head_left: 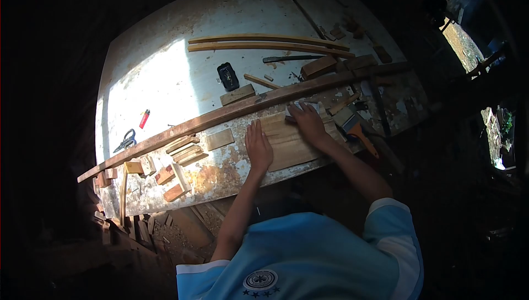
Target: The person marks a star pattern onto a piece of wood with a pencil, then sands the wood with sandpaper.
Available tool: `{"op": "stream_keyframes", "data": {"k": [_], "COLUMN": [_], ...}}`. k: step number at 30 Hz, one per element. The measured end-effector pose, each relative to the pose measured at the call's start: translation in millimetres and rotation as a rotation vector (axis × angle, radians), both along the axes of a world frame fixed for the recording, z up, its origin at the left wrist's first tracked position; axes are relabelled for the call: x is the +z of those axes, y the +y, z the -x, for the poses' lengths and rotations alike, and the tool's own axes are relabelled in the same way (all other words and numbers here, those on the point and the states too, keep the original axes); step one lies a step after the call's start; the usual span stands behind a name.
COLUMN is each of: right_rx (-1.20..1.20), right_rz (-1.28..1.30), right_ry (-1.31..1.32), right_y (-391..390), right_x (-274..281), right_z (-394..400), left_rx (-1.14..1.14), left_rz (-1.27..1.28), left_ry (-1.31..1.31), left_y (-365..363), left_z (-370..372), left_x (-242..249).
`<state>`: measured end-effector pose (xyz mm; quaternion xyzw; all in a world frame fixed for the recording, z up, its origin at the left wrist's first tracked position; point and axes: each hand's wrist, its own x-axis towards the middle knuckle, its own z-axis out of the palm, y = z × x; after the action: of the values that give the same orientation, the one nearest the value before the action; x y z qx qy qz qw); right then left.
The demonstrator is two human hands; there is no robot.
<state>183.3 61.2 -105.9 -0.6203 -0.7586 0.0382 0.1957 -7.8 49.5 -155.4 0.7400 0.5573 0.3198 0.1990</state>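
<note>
A flat wooden board (295, 154) lies on the worn worktable (220, 173) right in front of me. My left hand (258, 147) rests flat along the board's left edge, fingers straight and close together. Over the upper part of the board, my right hand (308, 125) presses down with bent fingers. A small dark-edged piece (290, 119) shows under its thumb side; I cannot tell what it is, as the palm hides the rest. To the right of that hand are a wide brush (347, 121) and an orange-handled tool (363, 140).
A long wooden bar (204, 119) crosses the table behind the board. Small wood offcuts (184, 150) lie at left, near scissors (128, 140) and a red lighter (144, 119). Farther back are a black tray (227, 77), two thin strips (264, 42) and a chisel-like tool (292, 58).
</note>
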Motion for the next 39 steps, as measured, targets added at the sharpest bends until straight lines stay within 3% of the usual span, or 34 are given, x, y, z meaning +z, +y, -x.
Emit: {"op": "stream_keyframes", "data": {"k": [3,4,7,10,12,15,16,19,20,23,28,31,39], "right_rx": [0.264,0.407,0.192,-0.198,-0.221,-0.228,-0.226,-0.204,-0.167,0.034,0.386,0.487,0.510], "right_rz": [-0.084,0.016,-0.036,-0.149,-0.184,-0.229,-0.238,-0.196,-0.169,-0.121,-0.216,-0.135,-0.001], "right_ry": [-0.088,0.004,-0.124,-0.005,0.035,0.078,0.085,0.058,0.066,0.058,-0.099,0.092,-0.055], "right_y": [-42,-55,-84,-94,-95,-98,-98,-99,-97,-90,-100,-102,-102], "right_x": [-3,-9,1,-8,-20,-25,-27,-22,-19,-1,37,29,-3], "right_z": [23,11,-25,-35,-31,-26,-27,-31,-30,-10,50,68,47], "left_rx": [0.016,0.015,0.112,0.077,0.070,0.049,-0.065,-0.043,0.034,-0.081,0.009,0.125,0.289], "left_rz": [0.039,0.057,0.088,0.211,0.275,0.342,0.325,0.649,0.572,0.892,0.694,0.663,0.567], "left_ry": [-0.061,-0.091,-0.059,-0.018,-0.061,-0.365,-0.678,-1.108,-1.162,-1.343,-1.400,-1.428,-1.345], "left_y": [1,0,4,4,10,11,10,5,1,5,-15,-22,-26], "left_z": [-2,0,-1,-3,-4,-6,-9,-5,-10,14,70,109,118], "left_x": [3,2,-11,6,8,10,12,45,43,-1,21,12,4]}}
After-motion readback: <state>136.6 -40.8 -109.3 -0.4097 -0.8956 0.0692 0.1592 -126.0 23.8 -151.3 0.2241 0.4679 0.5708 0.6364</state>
